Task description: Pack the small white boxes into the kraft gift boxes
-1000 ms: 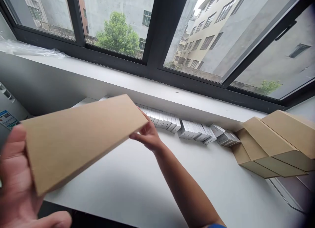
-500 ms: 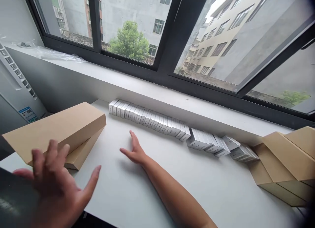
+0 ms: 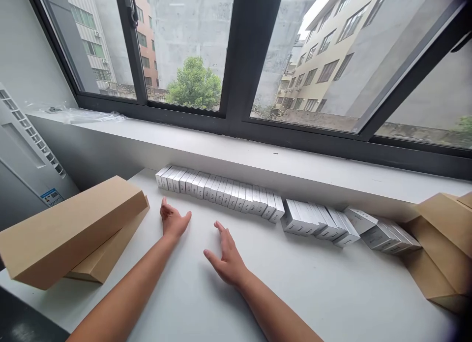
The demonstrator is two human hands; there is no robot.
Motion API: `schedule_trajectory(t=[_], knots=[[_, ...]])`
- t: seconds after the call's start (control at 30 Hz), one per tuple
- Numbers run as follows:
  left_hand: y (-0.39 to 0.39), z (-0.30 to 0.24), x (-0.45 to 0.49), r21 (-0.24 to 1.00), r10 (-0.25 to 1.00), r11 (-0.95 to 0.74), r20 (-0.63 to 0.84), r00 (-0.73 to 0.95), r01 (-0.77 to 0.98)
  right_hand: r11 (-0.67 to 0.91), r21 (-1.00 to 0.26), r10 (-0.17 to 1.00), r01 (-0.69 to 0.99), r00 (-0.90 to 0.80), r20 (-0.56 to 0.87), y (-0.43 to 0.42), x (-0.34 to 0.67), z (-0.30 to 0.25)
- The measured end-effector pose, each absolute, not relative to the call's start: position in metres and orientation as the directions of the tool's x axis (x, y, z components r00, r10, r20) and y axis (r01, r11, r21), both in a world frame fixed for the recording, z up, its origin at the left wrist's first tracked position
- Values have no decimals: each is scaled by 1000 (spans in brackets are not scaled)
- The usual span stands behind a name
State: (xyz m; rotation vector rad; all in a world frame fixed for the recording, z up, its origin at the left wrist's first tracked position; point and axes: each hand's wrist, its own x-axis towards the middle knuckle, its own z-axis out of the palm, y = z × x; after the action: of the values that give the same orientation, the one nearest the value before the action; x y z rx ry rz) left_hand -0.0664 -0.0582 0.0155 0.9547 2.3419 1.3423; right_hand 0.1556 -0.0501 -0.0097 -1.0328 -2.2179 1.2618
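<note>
My left hand (image 3: 173, 219) hovers over the white table (image 3: 191, 302), near the left end of a long row of small silver-white boxes (image 3: 221, 190). Its fingers are partly curled with the thumb apart, and it holds nothing. To its right is my right hand (image 3: 227, 257), thumb and fingers spread, likewise holding nothing. The boxes stand side by side along the wall below the sill, apart from both hands. A second group of the same boxes (image 3: 313, 221) leans to the right of the row. Farther right lie several more boxes (image 3: 387, 233), somewhat tilted.
Two long brown cardboard boxes (image 3: 81, 226) lie stacked crosswise at the table's left. More brown cardboard boxes (image 3: 438, 253) are piled at the right edge. Clear plastic wrapping (image 3: 92, 116) rests on the window sill (image 3: 206, 145). A white appliance (image 3: 25, 155) stands at far left.
My left hand has moved forward and right, from in front of the cardboard boxes to near the row of small boxes. My right hand has shifted slightly right. The view has tilted up.
</note>
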Motion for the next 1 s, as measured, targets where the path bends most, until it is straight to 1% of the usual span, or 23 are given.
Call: schedule_trajectory(t=[0.13,0.27,0.37,0.53,0.73,0.83,1.0], knots=[[-19,21,-95,816,594,383,141,-792,433,328,-836,734,440,-676,-68,-49,154,-5],[11,17,-128,754,505,504,138,-852,421,340,-818,718,463,-690,-92,-48,154,-5],[25,12,-150,718,514,536,140,-846,444,361,-804,703,473,-704,-99,-48,153,-7],[31,7,-177,702,547,513,176,-819,493,405,-773,694,488,-715,-87,-47,154,-13],[26,4,-188,741,530,435,249,-811,512,508,-746,668,430,-744,26,-44,153,-15],[24,3,-189,767,528,401,254,-810,502,546,-728,652,416,-756,57,-44,153,-13],[22,-3,-192,818,533,345,234,-813,461,548,-730,646,409,-761,59,-45,152,-10]])
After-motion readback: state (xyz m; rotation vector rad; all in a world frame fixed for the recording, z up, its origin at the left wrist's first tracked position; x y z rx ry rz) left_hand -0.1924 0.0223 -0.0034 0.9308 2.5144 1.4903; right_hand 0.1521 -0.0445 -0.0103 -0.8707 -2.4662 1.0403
